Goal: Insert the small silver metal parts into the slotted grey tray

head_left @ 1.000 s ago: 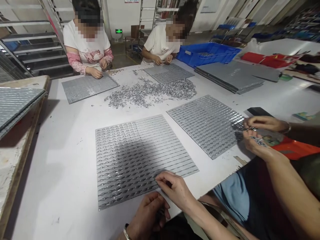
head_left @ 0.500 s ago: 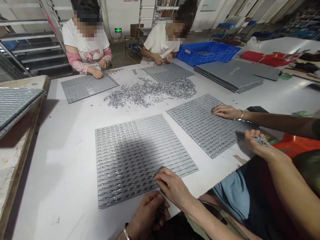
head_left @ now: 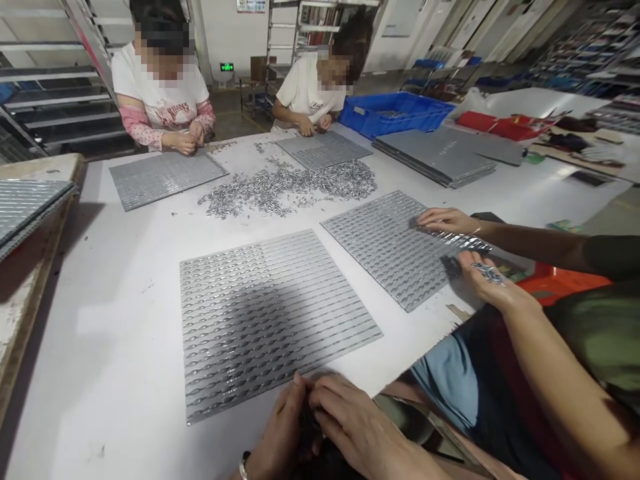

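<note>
My left hand (head_left: 280,430) is cupped at the table's near edge, with dark bits in its shaded hollow that look like small metal pieces. Against it, my right hand (head_left: 355,423) curls its fingers over the hollow; anything between the fingertips is hidden. Just beyond both hands lies a grey ridged board (head_left: 325,287). Shiny leaf-shaped pieces line the rows across its left and near part, while the far right rows show bare ridges. My shadow falls across the middle of the board.
A loose heap of metal pieces (head_left: 280,190) lies mid-table. To the right, a co-worker's hand (head_left: 443,219) touches another board (head_left: 380,247), and their open palm (head_left: 483,277) holds pieces. Two people work opposite. A blue crate (head_left: 360,117) and stacked grey boards (head_left: 430,157) stand behind.
My right hand has drawn back from the board's near edge to my left hand, and the two now meet. The co-worker's hand on the right stays at its board. The view has shifted slightly.
</note>
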### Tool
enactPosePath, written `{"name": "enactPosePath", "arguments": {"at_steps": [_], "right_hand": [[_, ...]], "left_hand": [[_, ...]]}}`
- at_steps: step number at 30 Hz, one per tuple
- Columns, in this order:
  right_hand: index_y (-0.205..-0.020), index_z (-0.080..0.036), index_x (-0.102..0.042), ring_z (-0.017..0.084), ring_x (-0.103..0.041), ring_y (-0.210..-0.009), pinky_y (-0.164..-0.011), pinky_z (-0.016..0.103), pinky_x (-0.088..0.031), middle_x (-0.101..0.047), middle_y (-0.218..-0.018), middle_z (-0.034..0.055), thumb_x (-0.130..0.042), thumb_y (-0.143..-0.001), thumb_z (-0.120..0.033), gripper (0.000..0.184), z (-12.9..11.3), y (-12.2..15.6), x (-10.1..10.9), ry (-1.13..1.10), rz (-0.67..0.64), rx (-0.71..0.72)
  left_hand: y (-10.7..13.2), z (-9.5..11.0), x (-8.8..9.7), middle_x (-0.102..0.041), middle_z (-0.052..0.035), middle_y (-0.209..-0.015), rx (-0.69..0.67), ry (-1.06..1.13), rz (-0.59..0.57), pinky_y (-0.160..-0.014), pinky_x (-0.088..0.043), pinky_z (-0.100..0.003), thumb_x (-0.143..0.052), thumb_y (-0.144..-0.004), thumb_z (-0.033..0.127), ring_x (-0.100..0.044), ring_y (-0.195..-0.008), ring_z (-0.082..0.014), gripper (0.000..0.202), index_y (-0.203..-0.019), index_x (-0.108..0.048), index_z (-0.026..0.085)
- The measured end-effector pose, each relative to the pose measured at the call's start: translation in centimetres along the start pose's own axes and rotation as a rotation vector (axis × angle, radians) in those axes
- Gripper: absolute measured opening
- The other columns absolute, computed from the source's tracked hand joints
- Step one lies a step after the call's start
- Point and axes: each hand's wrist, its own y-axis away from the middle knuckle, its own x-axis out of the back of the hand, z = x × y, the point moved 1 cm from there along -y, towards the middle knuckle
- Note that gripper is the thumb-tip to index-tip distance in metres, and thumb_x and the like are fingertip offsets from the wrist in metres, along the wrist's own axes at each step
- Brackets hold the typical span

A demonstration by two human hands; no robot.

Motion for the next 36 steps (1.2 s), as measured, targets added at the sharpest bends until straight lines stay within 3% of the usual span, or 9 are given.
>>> {"name": "enactPosePath", "arguments": {"at_steps": [3,7,10,14,23,27,30,33,36], "right_hand": [[-0.095,-0.024,-0.065,0.018,-0.068,-0.09,-0.079,0.027,-0.057,-0.069,-0.094,0.0028,-0.051,-0.097,-0.014,0.017,0.4,-0.1,0.1,-0.119,0.004,-0.083],[-0.104,-0.025,-0.07,0.017,-0.068,-0.082,-0.075,0.027,-0.058,-0.068,-0.09,0.0045,-0.045,-0.103,-0.026,0.024,1.8,-0.4,0.5,-0.22,0.157,-0.122],[-0.09,-0.023,-0.071,0.018,-0.066,-0.073,-0.068,0.027,-0.056,-0.068,-0.08,0.004,-0.053,-0.099,-0.033,0.023,3.5,-0.8,0.3,-0.219,0.261,-0.218],[-0.086,-0.021,-0.069,0.016,-0.062,-0.062,-0.057,0.026,-0.051,-0.068,-0.071,0.0011,-0.057,-0.094,-0.032,0.018,4.9,-1.7,-0.8,-0.286,0.2,-0.405],[-0.075,-0.022,-0.061,0.018,-0.063,-0.074,-0.067,0.029,-0.05,-0.064,-0.076,0.002,-0.051,-0.096,-0.029,0.024,4.1,-3.1,-2.4,-0.079,0.191,-0.332],[-0.09,-0.024,-0.06,0.017,-0.061,-0.066,-0.061,0.028,-0.049,-0.062,-0.069,-0.0016,-0.055,-0.091,-0.028,0.006,4.8,-3.4,-2.6,-0.083,0.224,-0.372],[-0.097,-0.023,-0.058,0.015,-0.056,-0.057,-0.056,0.026,-0.048,-0.056,-0.062,-0.0055,-0.059,-0.089,-0.032,0.012,4.8,-3.4,-2.5,-0.194,0.266,-0.404],[-0.098,-0.022,-0.063,0.014,-0.055,-0.056,-0.054,0.025,-0.049,-0.055,-0.063,-0.0044,-0.058,-0.094,-0.041,0.02,4.4,-2.7,-1.1,-0.282,0.373,-0.381],[-0.093,-0.021,-0.07,0.017,-0.06,-0.063,-0.055,0.028,-0.054,-0.062,-0.071,0.0008,-0.057,-0.097,-0.044,0.027,5.8,-1.8,3.4,-0.226,0.405,-0.249]], "left_hand": [[-0.3,-0.2,0.1,-0.05,0.0021,-0.054,-0.014,0.073,0.021,-0.047,-0.02,-0.027,-0.039,-0.093,0.076,-0.04,-0.045,-0.0116,0.061,-0.09,-0.064,0.019],[-0.3,0.1,0.0,-0.061,-0.0011,-0.067,-0.009,0.109,0.013,-0.044,-0.018,-0.025,-0.054,-0.087,0.073,-0.043,-0.045,-0.0095,0.056,-0.089,-0.061,0.018],[-0.1,0.6,-0.4,-0.062,-0.0009,-0.065,0.026,0.041,-0.048,-0.041,-0.015,-0.023,-0.06,-0.083,0.07,-0.038,-0.041,-0.0073,0.052,-0.086,-0.059,0.017],[0.3,1.2,-0.8,-0.062,-0.0006,-0.065,0.107,-0.019,-0.085,-0.04,-0.017,-0.022,-0.063,-0.082,0.063,-0.039,-0.042,-0.0068,0.046,-0.084,-0.058,0.017],[0.0,1.0,-0.5,-0.06,0.0014,-0.063,0.047,-0.032,-0.086,-0.04,-0.02,-0.023,-0.062,-0.082,0.069,-0.038,-0.042,-0.0073,0.051,-0.084,-0.056,0.018],[-0.1,0.7,-0.3,-0.061,0.0011,-0.064,0.051,-0.047,-0.093,-0.041,-0.021,-0.023,-0.061,-0.083,0.068,-0.039,-0.042,-0.0072,0.05,-0.083,-0.056,0.018],[0.0,1.0,-0.3,-0.062,0.0001,-0.064,0.086,-0.053,-0.098,-0.04,-0.02,-0.022,-0.062,-0.082,0.065,-0.039,-0.041,-0.0071,0.047,-0.083,-0.057,0.018],[0.0,1.2,-0.4,-0.062,-0.0005,-0.063,0.117,-0.048,-0.082,-0.04,-0.018,-0.022,-0.065,-0.079,0.065,-0.038,-0.04,-0.0069,0.048,-0.082,-0.058,0.018],[0.1,1.4,-0.6,-0.062,-0.0006,-0.061,0.123,-0.036,-0.072,-0.041,-0.017,-0.023,-0.069,-0.076,0.066,-0.038,-0.04,-0.0073,0.05,-0.08,-0.06,0.018]]}}
